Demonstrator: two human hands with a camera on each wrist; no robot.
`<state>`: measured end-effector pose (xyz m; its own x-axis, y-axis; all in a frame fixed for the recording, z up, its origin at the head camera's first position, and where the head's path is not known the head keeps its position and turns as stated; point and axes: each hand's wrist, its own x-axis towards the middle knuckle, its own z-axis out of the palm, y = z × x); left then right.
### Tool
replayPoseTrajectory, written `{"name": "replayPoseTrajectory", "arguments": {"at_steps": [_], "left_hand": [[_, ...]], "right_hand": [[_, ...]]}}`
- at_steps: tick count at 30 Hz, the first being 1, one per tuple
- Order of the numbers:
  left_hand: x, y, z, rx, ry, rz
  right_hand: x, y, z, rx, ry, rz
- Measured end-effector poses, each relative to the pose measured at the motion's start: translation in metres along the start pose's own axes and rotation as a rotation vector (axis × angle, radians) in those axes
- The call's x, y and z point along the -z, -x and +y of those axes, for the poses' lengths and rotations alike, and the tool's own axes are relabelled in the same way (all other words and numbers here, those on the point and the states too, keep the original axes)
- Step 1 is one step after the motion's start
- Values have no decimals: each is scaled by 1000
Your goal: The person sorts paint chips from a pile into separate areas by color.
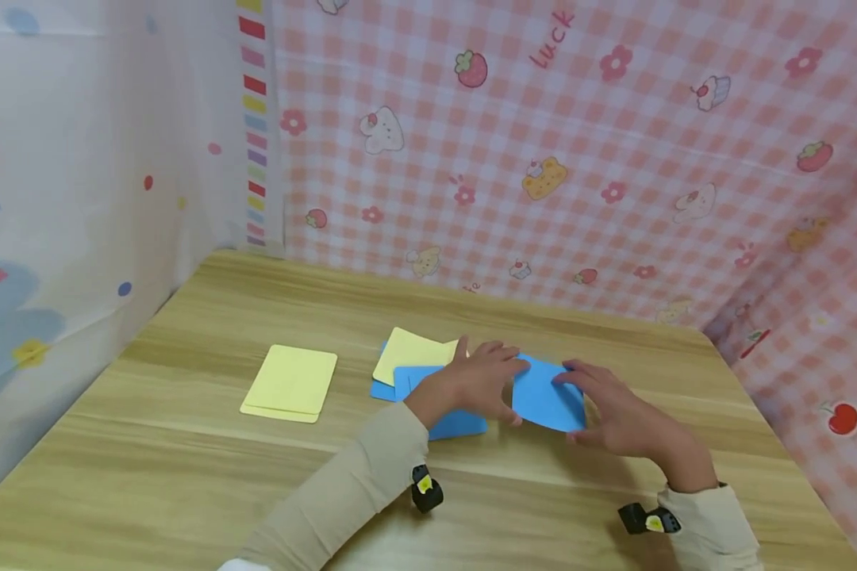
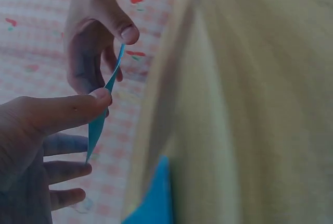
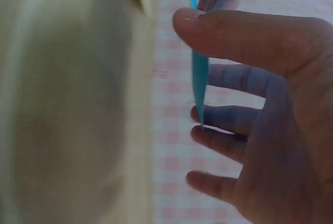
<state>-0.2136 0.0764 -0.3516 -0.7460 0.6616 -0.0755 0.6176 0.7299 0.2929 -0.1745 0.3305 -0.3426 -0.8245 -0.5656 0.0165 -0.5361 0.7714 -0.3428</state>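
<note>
A blue card [image 1: 548,400] is held just above the table, slightly bowed, between my two hands. My left hand [image 1: 471,382] pinches its left edge between thumb and fingers. At the opposite edge, my right hand [image 1: 620,411] pinches it the same way. Both wrist views show the card [image 2: 96,130] nearly edge-on, with the thumb on one face and fingers on the other. Partly under my left hand lies a loose pile of blue cards [image 1: 464,426] and yellow cards [image 1: 412,353], overlapping at different angles. The wrist and fingers hide part of that pile.
Yellow cards [image 1: 290,379] lie stacked on the left of the wooden table [image 1: 186,460], one sticking out slightly below. A pink checked cloth [image 1: 500,127] hangs behind the table and along its right side. A white printed cloth [image 1: 114,159] hangs on the left.
</note>
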Motion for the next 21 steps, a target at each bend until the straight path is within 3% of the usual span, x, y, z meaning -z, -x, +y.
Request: {"name": "replayPoseTrajectory", "arguments": {"at_steps": [6, 11, 14, 17, 21], "left_hand": [[-27, -8, -6, 36, -55, -110], [-31, -8, -6, 57, -69, -156], [-28, -6, -6, 59, -61, -155], [-19, -3, -6, 46, -72, -119], [11, 9, -2, 22, -75, -3]], "right_hand": [[-23, -12, 7, -68, -41, -152], [-28, -15, 7, -60, -24, -202], [-27, -15, 6, -60, -18, -200], [-20, -12, 2, -31, 6, -143], [6, -2, -12, 8, 76, -6]]}}
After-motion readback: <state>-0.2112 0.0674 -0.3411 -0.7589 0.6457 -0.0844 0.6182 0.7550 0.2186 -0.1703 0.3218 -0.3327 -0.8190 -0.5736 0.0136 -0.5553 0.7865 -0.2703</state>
